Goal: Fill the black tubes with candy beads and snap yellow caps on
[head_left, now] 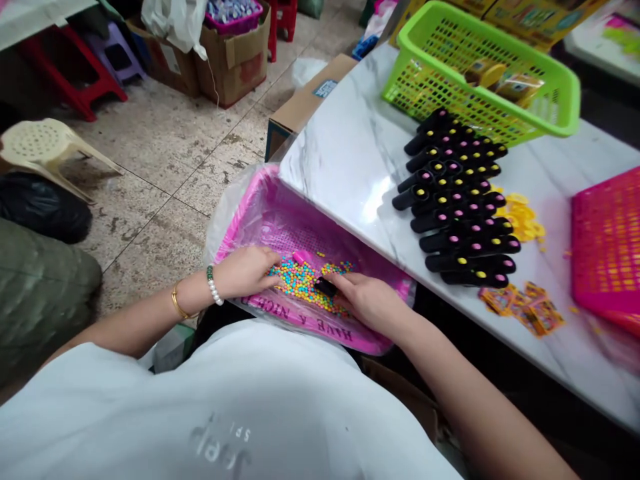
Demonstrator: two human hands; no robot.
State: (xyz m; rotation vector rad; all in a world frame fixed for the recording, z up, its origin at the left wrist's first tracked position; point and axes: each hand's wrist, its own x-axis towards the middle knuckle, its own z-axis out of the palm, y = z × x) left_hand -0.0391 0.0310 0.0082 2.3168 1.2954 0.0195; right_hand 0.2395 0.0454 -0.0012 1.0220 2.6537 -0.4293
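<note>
Small round candy-like beads (300,283) in yellow, blue, pink and orange lie in a pink basket (367,343) lined with clear plastic. My right hand (373,303) grips a small black plastic piece (326,287) low over the beads. At their left edge, my left hand (249,270) has its fingers curled together; what they hold, if anything, is hidden. A pink scoop-like piece (301,257) rests among the beads. On the table, black tube-like pieces (463,200) stand in rows, with pink or yellow dots on them.
The white marble-patterned table (345,153) overhangs the pink basket. It carries a green basket (407,47) with packaged items, yellow plastic pieces (520,217), orange packets (537,310) and a magenta basket (607,247). Cardboard boxes (235,67) and a cream stool (43,140) stand on the floor.
</note>
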